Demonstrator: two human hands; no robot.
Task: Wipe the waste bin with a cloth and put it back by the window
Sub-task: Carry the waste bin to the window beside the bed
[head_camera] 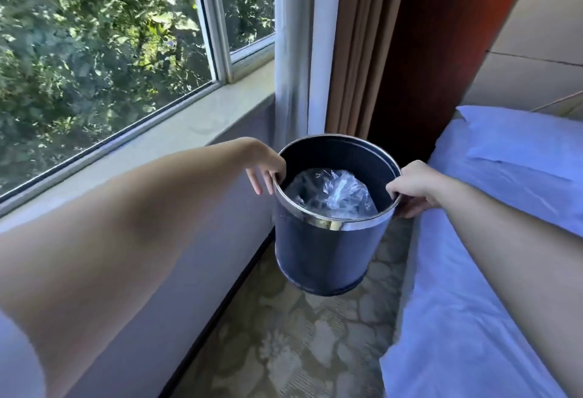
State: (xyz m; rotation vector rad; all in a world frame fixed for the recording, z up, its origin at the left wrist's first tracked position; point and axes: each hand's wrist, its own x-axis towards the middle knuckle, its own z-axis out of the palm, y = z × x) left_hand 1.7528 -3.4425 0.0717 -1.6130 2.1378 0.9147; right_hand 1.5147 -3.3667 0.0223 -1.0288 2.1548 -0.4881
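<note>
A dark blue round waste bin [325, 255] with a shiny metal rim hangs in the air above the carpet, tilted slightly toward me. Crumpled clear plastic [334, 195] lies inside it. My left hand [266, 165] grips the rim on the left side, with two fingers hanging outside. My right hand [413, 187] grips the rim on the right, fingers hooked over the edge. No cloth is in view.
The window [104, 59] and its pale sill [176, 135] run along the left. A white sheer and brown curtain [353, 50] hang in the corner behind the bin. A bed with white sheets [473, 271] and pillow [520, 145] stands on the right. Patterned carpet [299, 334] fills the narrow gap between.
</note>
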